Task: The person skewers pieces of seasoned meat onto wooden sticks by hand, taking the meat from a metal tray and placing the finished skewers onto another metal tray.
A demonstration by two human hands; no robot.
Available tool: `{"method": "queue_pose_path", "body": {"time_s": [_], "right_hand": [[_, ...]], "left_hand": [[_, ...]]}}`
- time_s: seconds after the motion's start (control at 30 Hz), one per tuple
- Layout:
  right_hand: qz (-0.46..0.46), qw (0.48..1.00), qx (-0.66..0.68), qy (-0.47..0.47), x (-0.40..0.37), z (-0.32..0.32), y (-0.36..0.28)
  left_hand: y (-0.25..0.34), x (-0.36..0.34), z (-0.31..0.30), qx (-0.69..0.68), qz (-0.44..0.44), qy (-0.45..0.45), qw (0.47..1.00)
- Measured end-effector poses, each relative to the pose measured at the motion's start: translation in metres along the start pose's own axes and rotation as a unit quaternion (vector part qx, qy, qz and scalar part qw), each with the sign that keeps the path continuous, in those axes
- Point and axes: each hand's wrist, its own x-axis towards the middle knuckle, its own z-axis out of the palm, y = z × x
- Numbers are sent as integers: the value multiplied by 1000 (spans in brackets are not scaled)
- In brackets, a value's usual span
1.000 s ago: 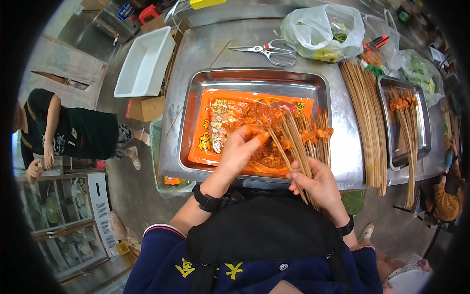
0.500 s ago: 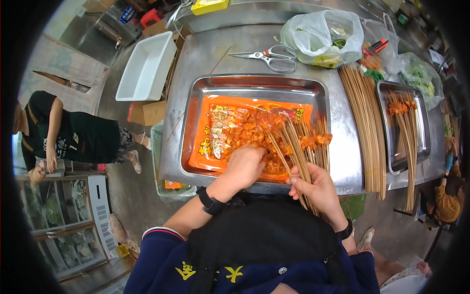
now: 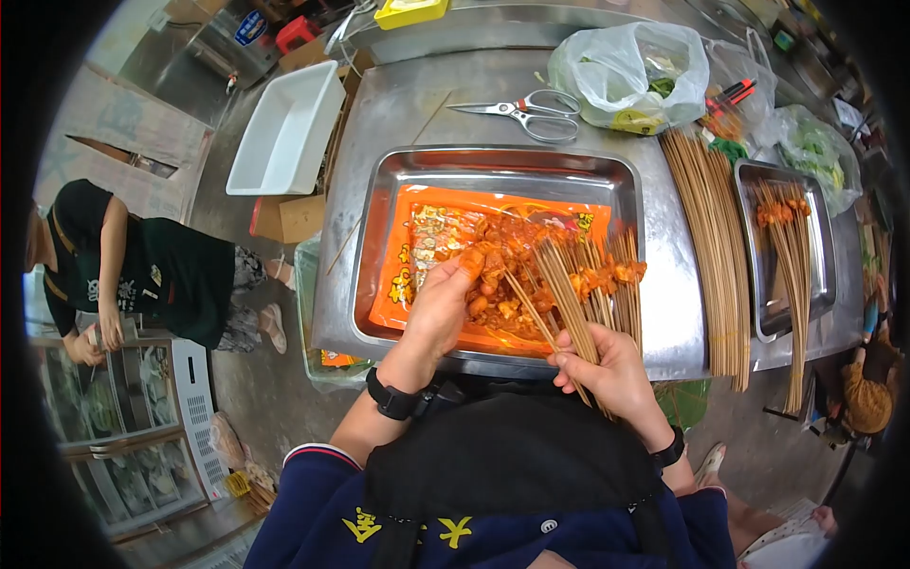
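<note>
My left hand is over the left side of the sauce-coated meat, its orange-smeared fingertips closed on a piece of it. The meat lies heaped on an orange printed packet inside a steel tray. In my right hand is a bundle of bamboo skewers, gripped near the lower ends, their upper ends pointing into the meat. Just right of that bundle, more skewers with meat on their tips rest in the tray.
Scissors lie behind the tray, near a plastic bag of greens. Many bare skewers lie to the right, beside a smaller tray with loaded skewers. A white bin stands left; a person is beyond it.
My left hand has moved slightly left and up, from the middle of the meat to its left side, its fingertips now showing. My right hand still holds the skewer bundle in nearly the same place.
</note>
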Motion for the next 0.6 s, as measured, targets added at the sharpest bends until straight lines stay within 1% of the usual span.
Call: {"method": "queue_pose_path", "body": {"time_s": [0.07,0.13,0.27,0.33,0.47,0.53,0.57,0.6], "right_hand": [[-3,1000,-2,-2,0,-1,1],[-5,1000,-5,-8,1,-1,2],[-8,1000,-9,-13,1,-2,3],[-7,1000,-7,-14,1,-2,4],[-2,1000,-9,-12,2,-3,5],[-4,1000,-9,-13,2,-3,6],[-6,1000,-7,-8,2,-3,7],[-7,1000,-6,-3,2,-2,7]], "left_hand": [[-1,1,1,6,8,-8,1000],[1,0,1,-5,2,-39,999],[4,-5,7,-32,4,-23,999],[2,-3,2,-27,27,-86,996],[-2,-2,3,-1,42,-69,997],[-5,-5,7,0,33,-32,999],[-5,-7,8,0,33,-31,999],[-5,-8,9,-37,20,-40,998]]}}
